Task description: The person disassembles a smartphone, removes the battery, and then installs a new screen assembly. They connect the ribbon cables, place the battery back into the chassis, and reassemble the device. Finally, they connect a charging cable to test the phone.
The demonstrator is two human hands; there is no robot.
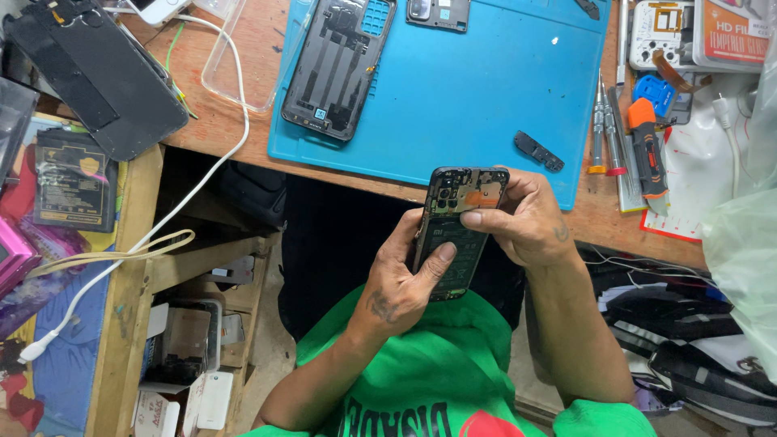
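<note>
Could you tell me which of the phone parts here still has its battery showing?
The opened phone held in both hands, left hand and right hand. The back cover on the blue mat is an empty shell.

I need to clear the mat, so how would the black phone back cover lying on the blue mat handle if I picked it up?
The black plastic phone back cover looks thin and hollow, so probably light and slightly flexible. Lying flat on the blue work mat, it shouldn't roll, though it may slide.
</note>
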